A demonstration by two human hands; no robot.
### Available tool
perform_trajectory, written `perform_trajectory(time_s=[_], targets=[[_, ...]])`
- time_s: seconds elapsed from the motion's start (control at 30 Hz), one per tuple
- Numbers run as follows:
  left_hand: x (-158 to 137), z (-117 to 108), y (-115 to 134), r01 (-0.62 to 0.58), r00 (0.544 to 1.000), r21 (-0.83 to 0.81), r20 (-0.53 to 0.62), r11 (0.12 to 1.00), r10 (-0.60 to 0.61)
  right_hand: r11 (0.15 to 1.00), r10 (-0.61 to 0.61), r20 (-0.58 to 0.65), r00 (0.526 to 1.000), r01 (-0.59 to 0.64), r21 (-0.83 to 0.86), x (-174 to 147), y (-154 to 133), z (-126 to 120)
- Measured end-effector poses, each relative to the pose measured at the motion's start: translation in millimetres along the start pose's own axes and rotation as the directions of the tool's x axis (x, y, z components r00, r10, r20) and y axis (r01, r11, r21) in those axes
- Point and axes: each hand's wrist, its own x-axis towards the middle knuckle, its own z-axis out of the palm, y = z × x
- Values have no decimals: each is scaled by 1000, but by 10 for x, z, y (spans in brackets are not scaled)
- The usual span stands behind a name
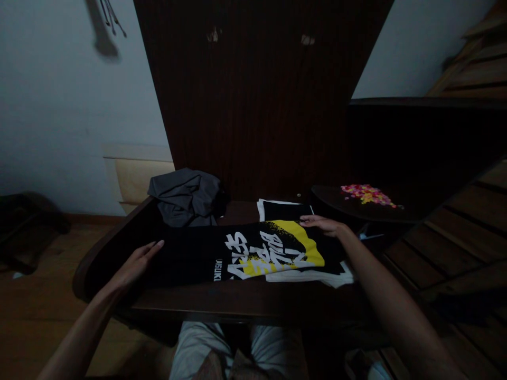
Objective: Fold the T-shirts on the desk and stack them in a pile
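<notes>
A dim room, with a pale wall (59, 100) and a tall dark panel (261, 116) behind a dark wooden desk (206, 303). The black cloth (245, 258) lies across the desk, its yellow and white print face up, over white cloth (336, 278) that shows along its edges. The left hand (134, 264) is at the cloth's left end and the right hand (322, 224) at its far edge near the yellow print; whether either one pinches the fabric or just rests there, I can't tell. The work looks partway through: the black cloth is laid fairly flat in a long strip, but the white edges stick out unevenly and seem yet to be squared up. The grey cloth (186, 195), bunched at the back left, looks untouched by any folding.
</notes>
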Motion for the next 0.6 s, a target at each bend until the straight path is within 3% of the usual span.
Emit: perform_trajectory(time_s=[0.1, 0.2, 0.3, 0.4, 0.53, 0.6], targets=[[-42, 54, 71, 44, 999, -95, 4, 994, -44, 999, 45, -71, 996, -47, -27, -18, -10, 49], [-11, 94, 73, 88, 995, -181, 58, 980, -79, 985, -7, -112, 994, -12, -173, 27, -55, 62], [81, 99, -18, 118, 993, -133, 21, 984, -116, 957, -77, -176, 981, 24, -289, 93, -74, 8], [114, 72, -116, 163, 985, -53, -41, 985, -165, 925, -44, -211, 977, -39, -378, 99, -57, -89], [-33, 31, -90, 273, 949, -115, 196, 955, -247, 892, 51, -184, 982, -128, -433, 7, -43, -179], [-128, 25, -35, 267, 936, -112, 268, 957, -230, 884, 81, -171, 982, -150, -443, -29, -46, -185]])
